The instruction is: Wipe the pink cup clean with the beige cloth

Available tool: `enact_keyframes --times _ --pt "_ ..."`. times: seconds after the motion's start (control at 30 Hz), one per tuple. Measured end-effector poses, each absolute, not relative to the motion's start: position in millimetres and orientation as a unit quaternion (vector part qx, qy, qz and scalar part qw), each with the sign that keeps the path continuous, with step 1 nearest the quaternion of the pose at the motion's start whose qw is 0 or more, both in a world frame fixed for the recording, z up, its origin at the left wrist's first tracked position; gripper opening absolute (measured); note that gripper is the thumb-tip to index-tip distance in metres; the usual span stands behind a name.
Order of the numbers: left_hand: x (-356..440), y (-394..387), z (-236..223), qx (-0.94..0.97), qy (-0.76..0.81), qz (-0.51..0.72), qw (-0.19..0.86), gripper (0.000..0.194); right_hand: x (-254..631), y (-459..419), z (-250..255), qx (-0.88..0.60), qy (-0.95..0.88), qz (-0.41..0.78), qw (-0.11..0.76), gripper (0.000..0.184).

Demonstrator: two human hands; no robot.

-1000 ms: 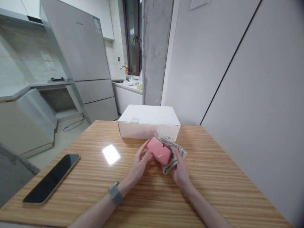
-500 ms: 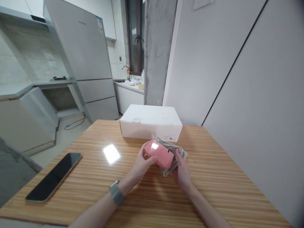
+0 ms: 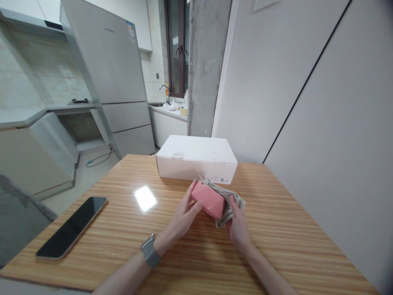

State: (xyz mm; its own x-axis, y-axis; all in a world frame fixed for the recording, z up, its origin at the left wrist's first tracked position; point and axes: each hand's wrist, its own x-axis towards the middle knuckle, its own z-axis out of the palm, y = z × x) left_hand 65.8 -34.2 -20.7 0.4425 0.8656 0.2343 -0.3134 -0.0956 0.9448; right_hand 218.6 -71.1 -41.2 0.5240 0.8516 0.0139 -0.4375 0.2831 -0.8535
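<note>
My left hand (image 3: 186, 211) grips a smooth pink box-shaped object (image 3: 208, 199), thumb on its near side and fingers along its left end. It has angled facets and a small dark notch near its upper left corner; its exact kind I cannot make out. A folded grey cloth (image 3: 232, 200) is bunched against the object's right end and far side. My right hand (image 3: 238, 223) pinches this cloth, thumb on top, its other fingers mostly hidden beneath. Both things are held just above the wooden table (image 3: 270, 246), in front of a white box.
The white cardboard box (image 3: 196, 168) stands right behind my hands. A black-screened phone (image 3: 72, 228) lies at the table's left. Beyond the table are a grey fridge (image 3: 107, 61), a sink counter (image 3: 168, 121) and, to the right, a white wall (image 3: 322, 123).
The pink object has been turned in my hands: its notch, earlier by the right end, is now at the upper left. The cloth stays pressed against it. The view has shifted slightly.
</note>
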Motion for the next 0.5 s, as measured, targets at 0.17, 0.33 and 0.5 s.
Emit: enact_keyframes --times 0.17,0.33,0.5 --pt "66.4 -26.6 -17.9 0.522 0.279 0.476 0.651 0.073 222.3 -68.9 -39.5 -0.409 -0.240 0.437 0.764 0.036" --pt "65.7 -26.6 -18.4 0.469 0.255 0.436 0.724 0.080 218.0 -72.0 -36.8 -0.408 -0.244 0.454 0.754 0.038" --pt "64.9 -25.0 -24.0 0.479 0.263 0.425 0.722 0.082 216.1 -72.6 -35.2 -0.395 -0.284 0.457 0.744 0.033"
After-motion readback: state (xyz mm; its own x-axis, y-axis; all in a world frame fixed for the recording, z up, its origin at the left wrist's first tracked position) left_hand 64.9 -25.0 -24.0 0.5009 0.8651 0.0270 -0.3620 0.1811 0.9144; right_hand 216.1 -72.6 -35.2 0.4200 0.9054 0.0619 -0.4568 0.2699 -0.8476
